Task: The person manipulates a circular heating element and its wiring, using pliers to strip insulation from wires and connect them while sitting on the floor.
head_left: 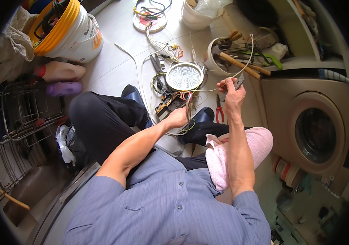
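My left hand (177, 117) is closed around a bundle of brown and grey wires (188, 107) low over the floor. Raised to the right, my right hand (234, 93) grips a grey knife-like tool (239, 81), its exact kind partly hidden by the fingers. A pale cable (246, 64) runs through the same fingers, its free end curving upward and its other side trailing toward the wires. Just beyond my left hand lies a round white ribbed disc (184, 76). Beside that hand is a dark, open electrical part (169, 108). Red-handled pliers (219, 109) lie below my right hand.
A tool bucket (212, 61) with a hammer (233, 61) stands past my right hand. A washing machine (278, 94) is at the right; a yellow-and-white bucket (76, 36) and bottles (62, 70) are at the left. A pink towel (260, 143) covers my right knee.
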A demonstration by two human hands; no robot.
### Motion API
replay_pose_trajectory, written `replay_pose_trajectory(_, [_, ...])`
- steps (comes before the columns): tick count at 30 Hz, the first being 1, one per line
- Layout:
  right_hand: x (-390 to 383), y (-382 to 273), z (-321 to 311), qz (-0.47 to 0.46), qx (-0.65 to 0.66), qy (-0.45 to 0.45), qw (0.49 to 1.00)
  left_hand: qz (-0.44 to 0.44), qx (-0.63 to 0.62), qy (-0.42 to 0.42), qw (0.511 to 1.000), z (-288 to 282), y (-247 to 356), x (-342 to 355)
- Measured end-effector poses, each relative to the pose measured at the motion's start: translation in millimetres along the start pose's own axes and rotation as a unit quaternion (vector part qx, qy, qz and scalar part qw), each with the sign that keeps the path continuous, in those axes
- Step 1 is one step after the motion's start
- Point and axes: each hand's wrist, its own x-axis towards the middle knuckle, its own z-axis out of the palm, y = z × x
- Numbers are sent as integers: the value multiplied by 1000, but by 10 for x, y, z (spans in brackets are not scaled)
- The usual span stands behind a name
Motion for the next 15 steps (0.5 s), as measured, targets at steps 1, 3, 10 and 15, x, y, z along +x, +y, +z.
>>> replay_pose_trajectory(1, [-4,16,-16,0,2,-2,1000,-32,54,-44,997,-25,26,18])
replay_pose_trajectory(3, [-1,55,-83,-3,-14,-11,1000,-92,81,-61,991,-164,118,-13])
replay_pose_trajectory(10, [-25,-27,14,9,-22,-66,998,-175,17,132,975,-438,-83,158])
replay_pose_trajectory(15, [-31,-69,124,25,21,-93,995,-58,-52,172,982,-355,-152,227])
